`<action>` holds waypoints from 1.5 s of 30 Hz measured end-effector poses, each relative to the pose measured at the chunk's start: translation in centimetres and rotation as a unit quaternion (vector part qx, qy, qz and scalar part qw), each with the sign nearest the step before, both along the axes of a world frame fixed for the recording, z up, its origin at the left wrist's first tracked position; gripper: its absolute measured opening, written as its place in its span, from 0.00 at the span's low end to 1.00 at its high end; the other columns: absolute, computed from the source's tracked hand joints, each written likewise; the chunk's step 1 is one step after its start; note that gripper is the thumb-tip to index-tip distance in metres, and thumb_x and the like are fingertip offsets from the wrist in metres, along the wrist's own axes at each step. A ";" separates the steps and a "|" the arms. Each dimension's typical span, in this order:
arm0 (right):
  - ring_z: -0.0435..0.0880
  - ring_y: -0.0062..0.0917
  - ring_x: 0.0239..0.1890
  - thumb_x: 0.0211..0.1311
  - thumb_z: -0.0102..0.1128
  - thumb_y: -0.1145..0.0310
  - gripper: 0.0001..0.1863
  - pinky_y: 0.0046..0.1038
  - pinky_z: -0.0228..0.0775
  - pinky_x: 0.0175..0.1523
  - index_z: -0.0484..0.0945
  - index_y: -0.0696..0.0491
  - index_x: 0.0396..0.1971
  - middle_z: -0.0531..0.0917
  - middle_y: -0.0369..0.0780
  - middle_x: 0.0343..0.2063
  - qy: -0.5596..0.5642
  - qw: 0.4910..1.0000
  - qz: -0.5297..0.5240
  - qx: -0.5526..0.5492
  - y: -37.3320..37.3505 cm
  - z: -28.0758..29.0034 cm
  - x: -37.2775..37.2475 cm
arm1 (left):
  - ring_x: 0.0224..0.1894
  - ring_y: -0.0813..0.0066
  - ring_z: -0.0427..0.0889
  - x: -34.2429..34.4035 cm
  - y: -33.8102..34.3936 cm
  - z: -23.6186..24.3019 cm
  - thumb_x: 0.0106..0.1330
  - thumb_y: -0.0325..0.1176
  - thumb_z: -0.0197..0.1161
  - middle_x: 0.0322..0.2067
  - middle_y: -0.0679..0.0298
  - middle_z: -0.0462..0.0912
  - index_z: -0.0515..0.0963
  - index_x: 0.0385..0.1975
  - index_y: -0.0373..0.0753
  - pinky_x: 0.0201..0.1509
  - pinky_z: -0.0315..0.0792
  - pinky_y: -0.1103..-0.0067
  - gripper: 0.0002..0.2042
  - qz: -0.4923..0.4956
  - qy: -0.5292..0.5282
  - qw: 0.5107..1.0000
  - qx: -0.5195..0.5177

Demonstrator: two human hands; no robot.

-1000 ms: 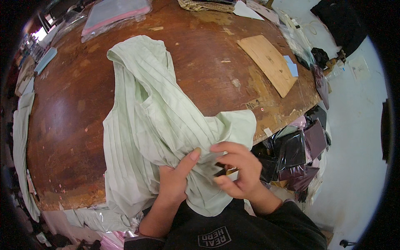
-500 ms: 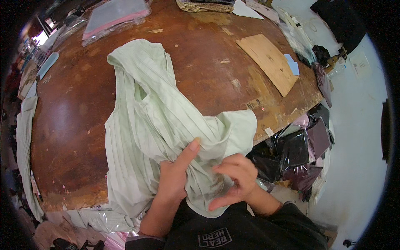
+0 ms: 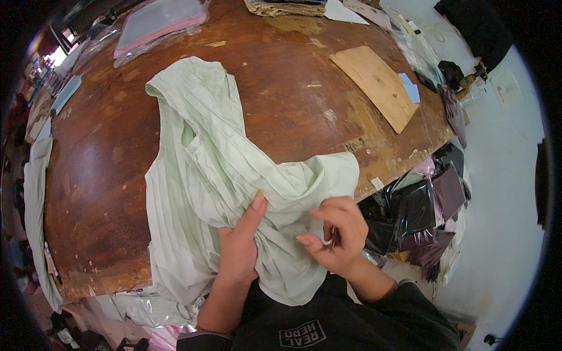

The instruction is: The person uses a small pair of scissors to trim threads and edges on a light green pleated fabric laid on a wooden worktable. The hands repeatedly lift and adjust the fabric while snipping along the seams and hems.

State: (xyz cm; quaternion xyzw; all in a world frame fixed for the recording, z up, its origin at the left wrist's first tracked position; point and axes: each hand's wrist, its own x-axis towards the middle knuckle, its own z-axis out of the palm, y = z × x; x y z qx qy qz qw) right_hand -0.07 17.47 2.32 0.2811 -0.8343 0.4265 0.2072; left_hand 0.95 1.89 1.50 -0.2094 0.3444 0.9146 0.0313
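A pale green pleated garment (image 3: 205, 146) lies bunched across the near part of the table and hangs over its front edge toward me. My left hand (image 3: 241, 245) grips the bunched cloth, thumb on top and the other fingers hidden beneath it. Just to the right, my right hand (image 3: 342, 234) is curled above the garment's lower right part. A small dark, brass-coloured metal tool (image 3: 335, 237) shows partly inside its fingers; its kind cannot be made out. The right thumb and forefinger tips are apart.
The brown wooden table (image 3: 281, 111) carries a tan board (image 3: 377, 88) at right and a stack of clear plastic bags (image 3: 161, 26) far left. Folded cloth (image 3: 287, 7) sits at the back. Plastic-wrapped dark packages (image 3: 415, 210) are piled beside the table's right edge.
My right hand has moved up and slightly right, its fingers curling closer, and the metal tool now shows in it. My left hand has shifted slightly left with the cloth.
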 end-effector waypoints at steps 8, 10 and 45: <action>0.75 0.28 0.24 0.38 0.62 0.81 0.12 0.23 0.68 0.30 0.74 0.58 0.29 0.75 0.40 0.25 -0.051 0.997 0.046 0.032 -1.0 2.3 -3.0 | 0.47 0.76 0.73 0.1 0.4 0.6 0.61 0.26 0.59 0.47 0.61 0.75 0.70 0.50 0.29 0.52 0.67 0.80 0.17 0.013 -0.011 0.996 -0.086; 0.74 0.27 0.22 0.36 0.59 0.83 0.12 0.21 0.67 0.30 0.73 0.59 0.27 0.75 0.40 0.24 -0.106 0.992 0.072 -0.002 -0.2 3.1 -3.5 | 0.47 0.77 0.73 0.1 0.3 0.3 0.61 0.26 0.59 0.47 0.61 0.74 0.69 0.51 0.29 0.52 0.66 0.80 0.18 0.014 0.006 0.994 -0.106; 0.75 0.21 0.32 0.58 0.57 0.73 0.16 0.20 0.66 0.38 0.68 0.60 0.44 0.77 0.41 0.32 -0.281 0.948 0.082 -0.126 0.2 2.6 -0.8 | 0.48 0.73 0.74 0.2 0.2 0.3 0.57 0.23 0.62 0.47 0.60 0.74 0.64 0.54 0.33 0.51 0.69 0.78 0.23 -0.002 0.013 1.000 -0.013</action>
